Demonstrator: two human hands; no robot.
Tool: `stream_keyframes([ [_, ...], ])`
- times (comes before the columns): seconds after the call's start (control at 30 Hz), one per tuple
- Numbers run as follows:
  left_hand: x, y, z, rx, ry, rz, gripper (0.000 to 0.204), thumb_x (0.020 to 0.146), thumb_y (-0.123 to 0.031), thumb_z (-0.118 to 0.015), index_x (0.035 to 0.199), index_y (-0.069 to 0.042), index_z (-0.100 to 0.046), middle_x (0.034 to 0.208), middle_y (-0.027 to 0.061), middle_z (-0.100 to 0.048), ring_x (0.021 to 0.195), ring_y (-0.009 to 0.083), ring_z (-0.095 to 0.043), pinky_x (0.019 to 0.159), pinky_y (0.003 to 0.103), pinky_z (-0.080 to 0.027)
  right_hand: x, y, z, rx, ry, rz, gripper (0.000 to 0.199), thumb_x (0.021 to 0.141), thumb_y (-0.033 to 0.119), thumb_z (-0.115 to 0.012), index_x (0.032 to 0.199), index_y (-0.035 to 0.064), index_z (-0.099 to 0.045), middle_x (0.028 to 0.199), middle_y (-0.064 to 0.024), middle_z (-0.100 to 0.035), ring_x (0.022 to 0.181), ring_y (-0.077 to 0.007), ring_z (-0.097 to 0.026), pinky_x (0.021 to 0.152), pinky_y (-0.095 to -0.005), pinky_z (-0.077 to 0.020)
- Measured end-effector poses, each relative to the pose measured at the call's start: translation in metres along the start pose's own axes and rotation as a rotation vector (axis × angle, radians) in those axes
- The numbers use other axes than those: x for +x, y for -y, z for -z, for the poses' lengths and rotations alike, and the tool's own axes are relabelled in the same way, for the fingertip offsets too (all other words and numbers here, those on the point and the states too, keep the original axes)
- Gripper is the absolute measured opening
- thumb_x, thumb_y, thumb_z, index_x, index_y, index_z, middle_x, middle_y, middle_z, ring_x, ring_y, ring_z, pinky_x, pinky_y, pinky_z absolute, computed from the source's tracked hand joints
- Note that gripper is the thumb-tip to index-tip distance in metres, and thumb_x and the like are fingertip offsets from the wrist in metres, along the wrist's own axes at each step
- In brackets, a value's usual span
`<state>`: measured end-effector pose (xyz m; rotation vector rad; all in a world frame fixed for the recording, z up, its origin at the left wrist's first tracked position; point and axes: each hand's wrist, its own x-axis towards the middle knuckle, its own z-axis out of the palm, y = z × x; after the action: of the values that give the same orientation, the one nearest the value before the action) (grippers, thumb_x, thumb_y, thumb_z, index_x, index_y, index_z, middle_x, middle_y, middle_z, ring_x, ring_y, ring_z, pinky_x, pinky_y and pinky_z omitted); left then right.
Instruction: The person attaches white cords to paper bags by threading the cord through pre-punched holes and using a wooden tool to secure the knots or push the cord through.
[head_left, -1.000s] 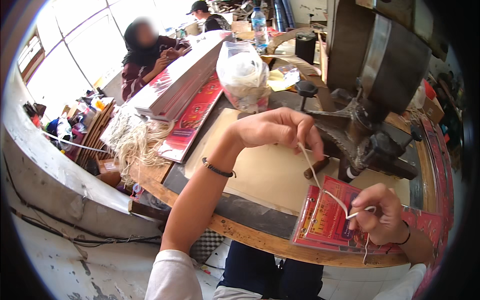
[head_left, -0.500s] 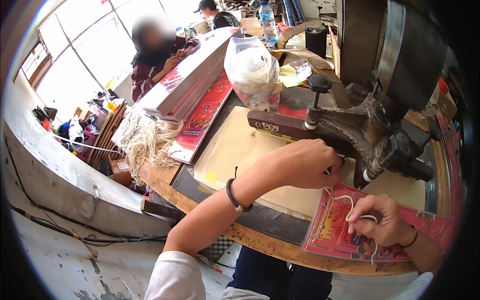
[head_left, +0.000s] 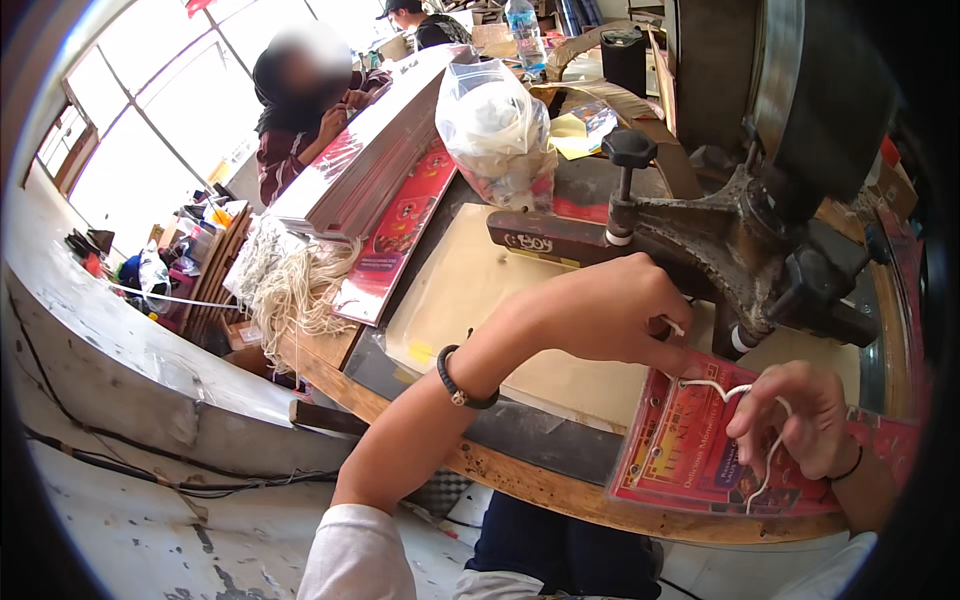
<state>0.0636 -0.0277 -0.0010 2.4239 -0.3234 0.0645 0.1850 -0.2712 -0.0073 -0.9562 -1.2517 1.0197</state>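
Note:
A red printed booklet or sheet stack in a clear cover (head_left: 650, 478) lies at the table's front right, with metal eyelets along its left edge. A white cord (head_left: 706, 384) comes out at its upper left corner, and its loose end hangs down over the red print. My left hand (head_left: 620, 312) is closed at that corner, a short white bit of cord showing between its fingers; some fingertips are hidden. Above the booklet, my right hand (head_left: 800, 415) has curled fingers with the cord running through them. A dark bracelet is on each wrist.
A heavy black metal press (head_left: 720, 230) stands just beyond my hands. Farther left are a tall stack of printed sheets (head_left: 350, 150), a bundle of off-white cords (head_left: 290, 280) and a clear plastic bag (head_left: 495, 130). Two people sit across at the back.
My right hand has lifted a little and turned, its fingers loosening, and the cord now loops higher. The left hand has shifted slightly at the corner, showing a white bit of cord.

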Motion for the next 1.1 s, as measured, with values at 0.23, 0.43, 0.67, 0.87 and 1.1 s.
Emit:
stream_keyframes([
  [0.23, -0.007, 0.009, 0.003, 0.001, 0.184, 0.095, 0.043, 0.088, -0.041, -0.069, 0.081, 0.001, -0.068, 0.064, 0.0144, -0.059, 0.058, 0.0245, -0.053, 0.058, 0.037, -0.043, 0.0, 0.052, 0.002, 0.085, 0.123, 0.265, 0.024, 0.099, 0.014, -0.058, 0.116, -0.0021, -0.056, 0.093, -0.0206, -0.068, 0.055, -0.0208, -0.065, 0.047, -0.0291, -0.0551],
  [0.43, -0.004, 0.012, 0.001, -0.031, 0.268, 0.069, 0.044, 0.09, -0.043, -0.065, 0.081, 0.0, -0.068, 0.063, 0.0135, -0.058, 0.059, 0.0244, -0.052, 0.06, 0.038, -0.042, 0.016, 0.127, 0.036, -0.036, 0.405, 0.199, 0.022, 0.101, 0.016, -0.049, 0.102, -0.0047, -0.055, 0.086, -0.0252, -0.064, 0.055, -0.0317, -0.065, 0.042, -0.0422, -0.0585],
  [0.67, -0.01, 0.027, -0.001, -0.084, 0.253, 0.141, 0.039, 0.087, -0.042, -0.064, 0.085, -0.004, -0.071, 0.07, 0.0143, -0.063, 0.065, 0.0254, -0.058, 0.064, 0.038, -0.046, 0.052, 0.009, -0.037, -0.419, 0.323, 0.187, 0.03, 0.099, 0.022, -0.059, 0.12, 0.0009, -0.053, 0.093, -0.0119, -0.069, 0.074, -0.0203, -0.066, 0.055, -0.0293, -0.0538],
  [0.87, -0.006, 0.027, -0.001, -0.103, 0.236, 0.114, 0.03, 0.091, -0.031, -0.062, 0.082, -0.003, -0.066, 0.067, 0.0123, -0.058, 0.06, 0.0208, -0.051, 0.059, 0.036, -0.041, 0.046, -0.033, -0.04, -0.575, 0.325, 0.192, 0.041, 0.09, 0.003, -0.063, 0.13, -0.0042, -0.056, 0.103, -0.0127, -0.069, 0.078, -0.0229, -0.061, 0.076, -0.0333, -0.0508],
  [1.1, -0.004, 0.021, 0.001, -0.103, 0.258, 0.198, 0.023, 0.092, -0.024, -0.063, 0.081, -0.003, -0.065, 0.059, 0.0053, -0.048, 0.055, 0.0119, -0.04, 0.053, 0.031, -0.035, 0.044, -0.037, -0.022, -0.554, 0.309, 0.203, 0.046, 0.09, -0.001, -0.06, 0.135, -0.0012, -0.053, 0.101, -0.0111, -0.069, 0.083, -0.0208, -0.066, 0.074, -0.0309, -0.0546],
])
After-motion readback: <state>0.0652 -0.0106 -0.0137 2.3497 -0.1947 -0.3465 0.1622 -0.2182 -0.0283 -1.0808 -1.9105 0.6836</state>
